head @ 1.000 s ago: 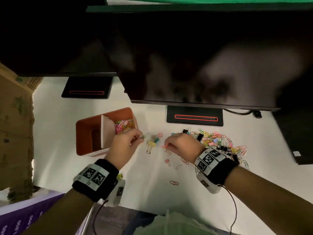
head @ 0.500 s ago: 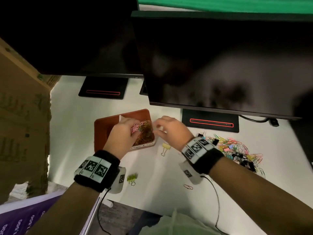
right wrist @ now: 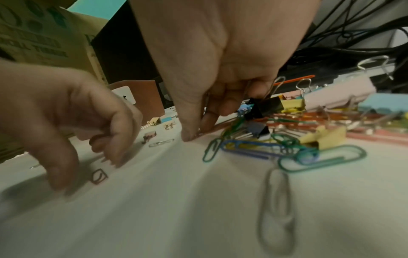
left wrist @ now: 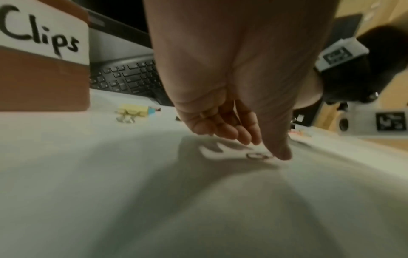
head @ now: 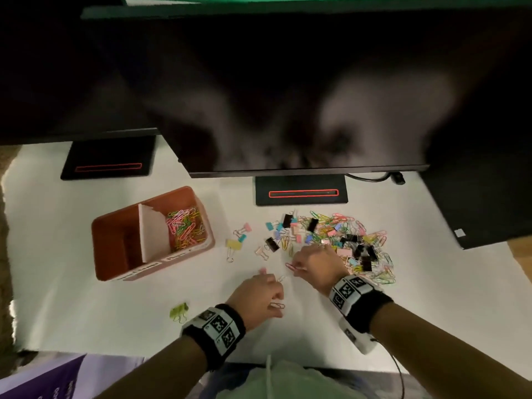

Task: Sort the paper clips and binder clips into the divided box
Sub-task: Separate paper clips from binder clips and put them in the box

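The brown divided box (head: 115,249) stands at the left; its right compartment holds several coloured paper clips (head: 185,227), and the left one looks dark and bare. A mixed pile of paper clips and binder clips (head: 342,240) lies to the right. My right hand (head: 296,267) (right wrist: 195,135) pinches a pink paper clip (head: 290,265) against the table at the pile's near edge. My left hand (head: 277,298) (left wrist: 260,146) hovers low with loosely curled fingers. Its thumb (left wrist: 281,151) touches a dark red paper clip (head: 277,305) (left wrist: 257,155) (right wrist: 98,176) lying flat.
Stray binder clips lie between box and pile, among them a yellow one (head: 233,244) (left wrist: 132,110). A green binder clip (head: 180,311) sits near the front edge. Two monitors on black stands (head: 300,191) overhang the back, and a keyboard (left wrist: 128,76) lies beyond.
Half a second ago both hands were over the box's right compartment. They have come back down to the table by the pile, and the right hand has taken hold of a pink clip.
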The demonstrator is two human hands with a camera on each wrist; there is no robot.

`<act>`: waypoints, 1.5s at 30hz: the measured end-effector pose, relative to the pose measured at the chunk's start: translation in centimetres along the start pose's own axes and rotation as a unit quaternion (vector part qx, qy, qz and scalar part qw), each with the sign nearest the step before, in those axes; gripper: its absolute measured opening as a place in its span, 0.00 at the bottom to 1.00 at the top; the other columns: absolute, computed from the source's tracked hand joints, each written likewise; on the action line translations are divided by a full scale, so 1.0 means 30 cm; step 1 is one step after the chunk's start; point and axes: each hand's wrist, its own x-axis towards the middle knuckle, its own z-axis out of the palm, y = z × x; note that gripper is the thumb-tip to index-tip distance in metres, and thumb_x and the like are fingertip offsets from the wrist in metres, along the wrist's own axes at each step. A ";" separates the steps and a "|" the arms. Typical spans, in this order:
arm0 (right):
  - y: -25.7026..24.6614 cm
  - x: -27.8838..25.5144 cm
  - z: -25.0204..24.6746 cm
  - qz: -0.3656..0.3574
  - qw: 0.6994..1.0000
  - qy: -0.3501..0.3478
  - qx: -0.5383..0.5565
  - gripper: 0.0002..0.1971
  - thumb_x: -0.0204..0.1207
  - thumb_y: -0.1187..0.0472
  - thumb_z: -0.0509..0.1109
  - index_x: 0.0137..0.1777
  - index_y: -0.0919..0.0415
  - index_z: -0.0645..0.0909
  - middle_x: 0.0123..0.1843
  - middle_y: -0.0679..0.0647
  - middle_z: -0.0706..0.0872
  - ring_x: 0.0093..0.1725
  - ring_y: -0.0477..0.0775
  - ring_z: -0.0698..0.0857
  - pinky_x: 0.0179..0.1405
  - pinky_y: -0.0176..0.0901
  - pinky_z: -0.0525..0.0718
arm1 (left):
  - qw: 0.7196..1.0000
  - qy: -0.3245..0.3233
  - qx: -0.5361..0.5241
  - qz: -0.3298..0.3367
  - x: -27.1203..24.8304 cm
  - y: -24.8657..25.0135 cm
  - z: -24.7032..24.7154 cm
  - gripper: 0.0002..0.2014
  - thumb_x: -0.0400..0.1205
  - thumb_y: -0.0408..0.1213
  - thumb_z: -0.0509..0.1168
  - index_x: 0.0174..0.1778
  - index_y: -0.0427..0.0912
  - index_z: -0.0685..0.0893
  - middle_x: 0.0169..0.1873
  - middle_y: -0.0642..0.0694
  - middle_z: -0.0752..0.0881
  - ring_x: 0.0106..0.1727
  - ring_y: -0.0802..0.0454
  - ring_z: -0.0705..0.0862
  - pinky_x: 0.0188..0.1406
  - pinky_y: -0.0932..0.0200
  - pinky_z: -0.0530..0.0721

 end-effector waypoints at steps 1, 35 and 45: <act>-0.001 -0.002 0.005 0.003 1.000 0.003 0.010 0.13 0.79 0.47 0.62 0.54 0.52 0.82 0.55 0.49 0.84 0.58 0.53 0.80 0.63 0.51 0.71 | 1.000 0.007 0.018 0.001 0.003 -0.001 0.017 0.14 0.75 0.47 0.69 0.51 0.45 0.82 0.52 0.47 0.81 0.56 0.49 0.78 0.59 0.56 0.74; 0.108 0.050 -0.044 -0.131 0.989 -0.036 -0.055 0.10 0.78 0.52 0.65 0.57 0.50 0.81 0.59 0.48 0.83 0.62 0.55 0.77 0.63 0.51 0.67 | 0.970 0.195 0.013 -0.146 0.110 0.020 0.012 0.07 0.82 0.42 0.58 0.51 0.51 0.80 0.50 0.54 0.84 0.53 0.51 0.79 0.54 0.56 0.70; 0.093 0.052 -0.036 -0.117 0.990 -0.032 -0.067 0.10 0.80 0.53 0.62 0.50 0.51 0.85 0.54 0.51 0.86 0.60 0.57 0.76 0.59 0.51 0.68 | 0.945 0.264 -0.125 -0.148 0.164 0.045 -0.022 0.03 0.76 0.38 0.70 0.39 0.43 0.83 0.41 0.52 0.79 0.41 0.52 0.80 0.46 0.54 0.83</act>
